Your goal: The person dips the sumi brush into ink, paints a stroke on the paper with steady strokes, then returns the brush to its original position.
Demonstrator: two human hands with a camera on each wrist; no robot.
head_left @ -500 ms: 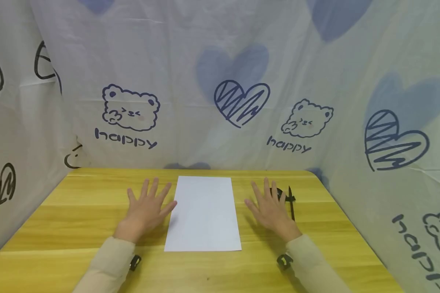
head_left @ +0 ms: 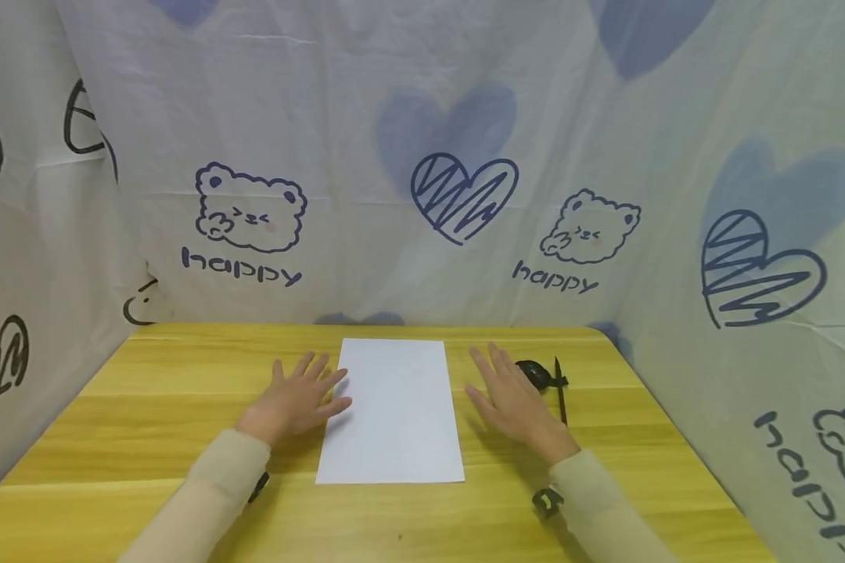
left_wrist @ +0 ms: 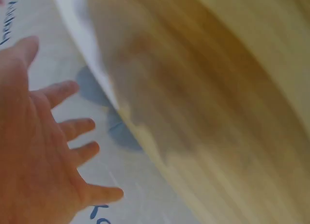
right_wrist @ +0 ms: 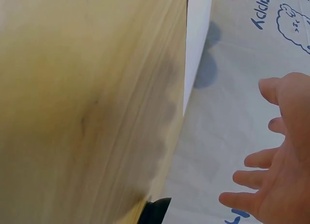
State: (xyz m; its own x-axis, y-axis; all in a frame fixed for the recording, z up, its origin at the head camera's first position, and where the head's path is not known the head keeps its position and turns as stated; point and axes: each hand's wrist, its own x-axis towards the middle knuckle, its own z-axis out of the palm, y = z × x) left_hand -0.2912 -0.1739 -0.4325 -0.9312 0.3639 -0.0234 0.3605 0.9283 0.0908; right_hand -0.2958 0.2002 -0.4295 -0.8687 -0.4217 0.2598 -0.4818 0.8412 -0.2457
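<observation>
A blank white sheet of paper [head_left: 397, 414] lies upright on the wooden table between both hands. At its left edge hovers my left hand [head_left: 299, 403], fingers spread, with thumb and index tip overlapping the sheet. In the left wrist view, nothing is in the left hand [left_wrist: 43, 141]. My right hand [head_left: 514, 399] is to the right of the paper, its fingers extended and holding nothing. Just beyond that hand sit a rounded glossy black object [head_left: 535, 374] and a thin dark pen-like stick [head_left: 560, 395], which crosses a small black piece beside it.
The yellow wood-grain table [head_left: 148, 407] ends at a white cloth [head_left: 352, 234] printed with hearts and bears, which hangs behind and along both sides. Each wrist wears a black band, the right band [head_left: 548, 502] showing below its sleeve.
My left hand has shifted right, so its thumb and index finger reach further over the paper. My right hand has turned slightly left, its fingers closer together, exposing more of the black object.
</observation>
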